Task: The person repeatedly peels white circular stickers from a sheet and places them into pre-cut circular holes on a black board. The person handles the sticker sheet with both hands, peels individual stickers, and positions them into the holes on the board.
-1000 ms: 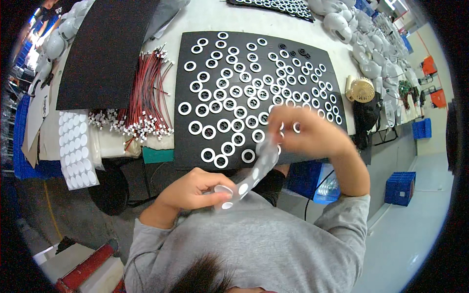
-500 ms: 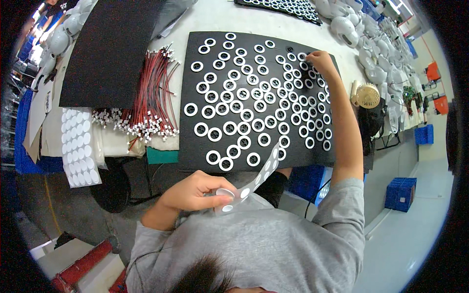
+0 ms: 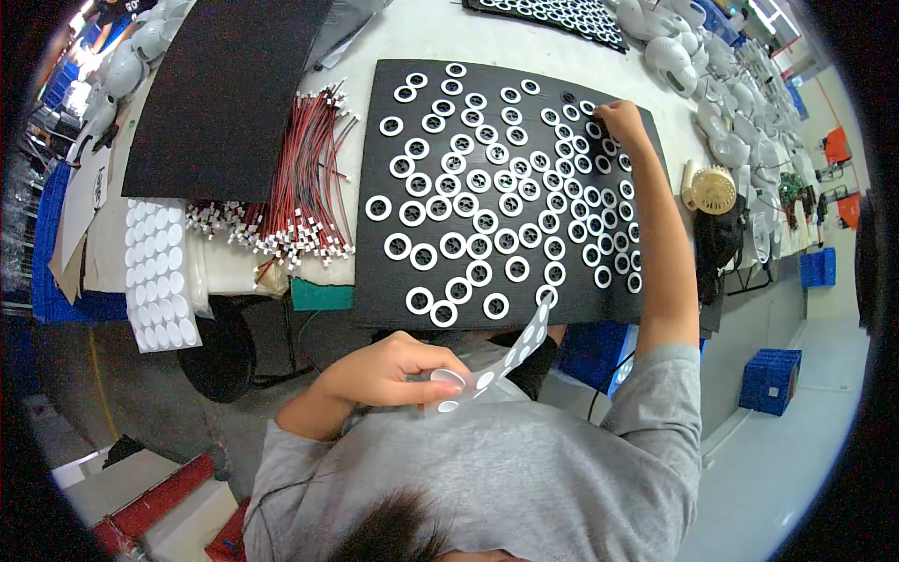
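Note:
My left hand is closed on a strip of round white stickers, pinched between thumb and fingers in front of my grey shirt. The strip's far end rises past the near edge of a black board. Spread over that board lie many black round pieces topped with white rings. At the board's far right, my right hand has its fingers drawn together and down on the pieces. Whatever its fingertips hold or press is hidden. A black piece just left of it shows no white ring.
Left of the board lie a bundle of red and black wires with white plugs, a black sheet and a hanging sheet of white stickers. At right are a cream handheld fan and piled white housings. Another filled board lies beyond.
The view has shifted slightly, so the table appears further right. The sticker strip has swung a little in my left hand. My right hand stays at the same part of the board.

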Demonstrator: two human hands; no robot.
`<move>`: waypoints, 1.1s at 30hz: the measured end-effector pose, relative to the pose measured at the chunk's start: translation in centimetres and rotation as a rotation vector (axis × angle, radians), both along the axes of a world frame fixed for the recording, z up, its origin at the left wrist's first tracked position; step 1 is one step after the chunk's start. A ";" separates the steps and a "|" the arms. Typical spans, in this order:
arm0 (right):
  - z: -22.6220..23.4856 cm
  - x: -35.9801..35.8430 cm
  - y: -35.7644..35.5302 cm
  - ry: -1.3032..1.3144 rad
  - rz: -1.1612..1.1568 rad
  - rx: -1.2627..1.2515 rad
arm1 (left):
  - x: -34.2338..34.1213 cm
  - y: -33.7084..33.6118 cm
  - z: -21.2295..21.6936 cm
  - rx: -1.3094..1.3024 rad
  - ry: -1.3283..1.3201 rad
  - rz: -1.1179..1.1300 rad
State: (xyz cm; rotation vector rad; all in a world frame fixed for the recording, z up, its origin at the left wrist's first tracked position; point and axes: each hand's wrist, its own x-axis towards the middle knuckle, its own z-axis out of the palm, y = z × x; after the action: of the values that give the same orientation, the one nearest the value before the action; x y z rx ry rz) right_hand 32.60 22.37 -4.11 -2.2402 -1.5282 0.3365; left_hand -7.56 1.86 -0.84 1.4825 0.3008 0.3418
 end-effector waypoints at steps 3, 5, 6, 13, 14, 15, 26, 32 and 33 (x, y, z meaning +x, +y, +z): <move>0.0 -0.5 0.2 -0.076 -0.002 -0.004 | -0.1 0.0 -0.2 -0.014 0.012 -0.008; 0.0 -0.8 0.2 -0.128 -0.017 -0.001 | -0.1 -0.1 -0.2 -0.007 0.010 -0.001; -0.1 -0.8 0.2 -0.155 -0.030 0.006 | -0.1 -0.1 -0.1 -0.003 0.009 0.001; 3.9 -5.6 -4.0 -0.051 0.065 0.182 | 0.2 -0.6 0.3 -0.214 0.065 0.144; 5.4 -7.9 -5.6 0.125 0.264 0.201 | 0.3 -0.7 0.3 -0.304 0.051 0.169; 7.1 -10.5 -7.9 0.299 0.462 0.217 | 0.3 -0.8 0.4 -0.394 0.033 0.193; 10.4 -22.3 -23.0 -0.003 1.389 0.324 | 0.4 -0.9 0.3 -0.597 -0.093 0.003; 11.2 -21.9 -23.6 -0.220 1.369 0.235 | -0.3 -1.4 1.1 -0.366 -0.085 -0.028; 11.2 -21.8 -23.6 -0.238 1.369 0.226 | -0.3 -1.4 1.6 -0.307 -0.059 -0.023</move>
State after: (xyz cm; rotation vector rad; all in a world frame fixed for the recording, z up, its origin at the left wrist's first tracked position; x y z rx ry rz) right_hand 10.78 -1.21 7.10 -0.7658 -2.8259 0.2219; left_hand -7.81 0.48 0.73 1.1711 0.2752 0.3058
